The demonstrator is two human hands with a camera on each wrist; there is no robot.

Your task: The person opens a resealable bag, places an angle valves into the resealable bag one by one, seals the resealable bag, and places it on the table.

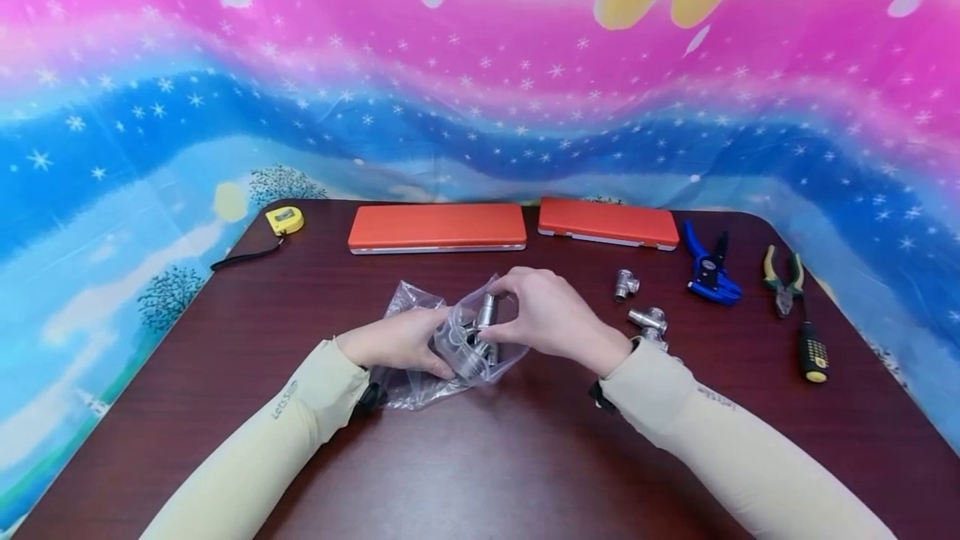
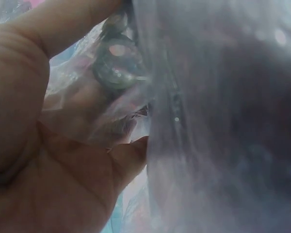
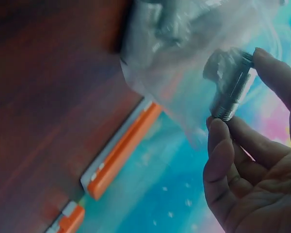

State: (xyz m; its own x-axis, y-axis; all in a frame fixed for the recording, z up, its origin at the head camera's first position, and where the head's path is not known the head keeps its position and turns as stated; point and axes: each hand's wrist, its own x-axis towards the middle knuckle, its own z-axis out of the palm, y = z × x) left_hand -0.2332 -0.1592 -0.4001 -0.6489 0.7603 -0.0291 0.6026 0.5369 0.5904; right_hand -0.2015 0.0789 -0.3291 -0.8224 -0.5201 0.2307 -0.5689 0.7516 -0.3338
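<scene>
Sleeves foreground | left hand grips clear plastic bag at table centre | right hand pinches threaded metal fitting at bag mouth, long axis near upright, right hand nearer

Head camera looks down over the table; both wrist cameras sit close against the bag.

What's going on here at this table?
A person sits at a dark table. Their left hand holds a clear plastic bag of metal fittings, while the right hand pinches one threaded metal fitting at the bag's mouth. Two more fittings, pliers and a screwdriver lie to the right.
</scene>
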